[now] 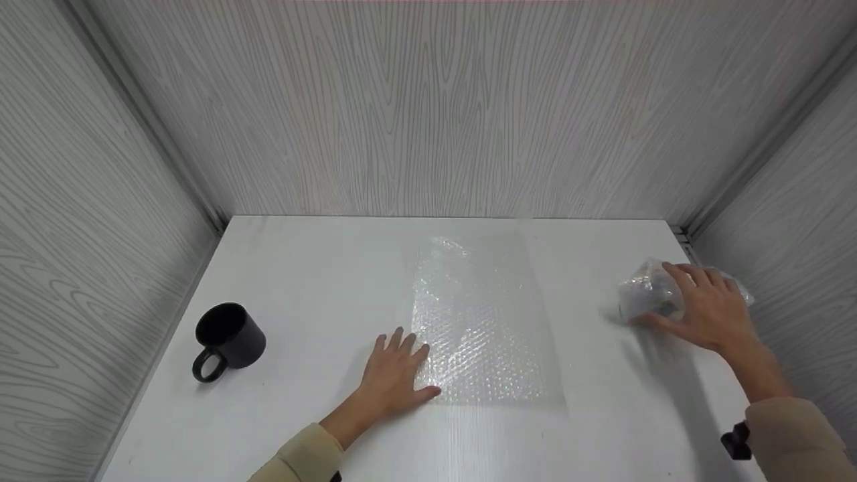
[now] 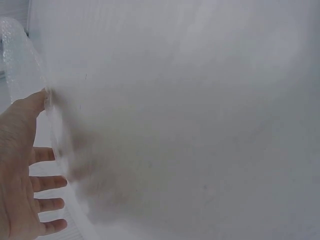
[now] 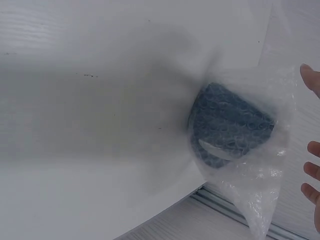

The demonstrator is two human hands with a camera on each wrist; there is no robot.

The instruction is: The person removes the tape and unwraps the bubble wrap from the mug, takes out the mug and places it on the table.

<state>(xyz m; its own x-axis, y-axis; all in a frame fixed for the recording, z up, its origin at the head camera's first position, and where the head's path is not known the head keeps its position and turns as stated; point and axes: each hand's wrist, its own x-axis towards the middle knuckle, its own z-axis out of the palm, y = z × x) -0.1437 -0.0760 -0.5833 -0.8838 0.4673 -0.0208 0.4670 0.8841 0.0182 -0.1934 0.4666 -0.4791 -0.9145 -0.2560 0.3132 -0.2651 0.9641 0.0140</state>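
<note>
A flat sheet of bubble wrap (image 1: 482, 321) lies on the middle of the white table. Over its left edge, my left hand (image 1: 395, 378) spreads its straight fingers, the thumb near the sheet's lower left corner. At the table's right side, a mug wrapped in bubble wrap (image 1: 646, 294) sits partly behind my right hand (image 1: 713, 308). Through the clear wrap, the right wrist view shows the dark blue mug (image 3: 230, 122) with its handle. The right fingers (image 3: 312, 170) are spread loosely beside the wrap, with no firm hold seen. A bare black mug (image 1: 242, 341) stands at the left.
The white table (image 1: 321, 268) is enclosed by grey wood-grain panels: a back panel (image 1: 428, 114), a left panel (image 1: 67, 234) and a right panel (image 1: 790, 221). The wrapped mug is close to the table's right edge. The black mug's handle points toward the near left.
</note>
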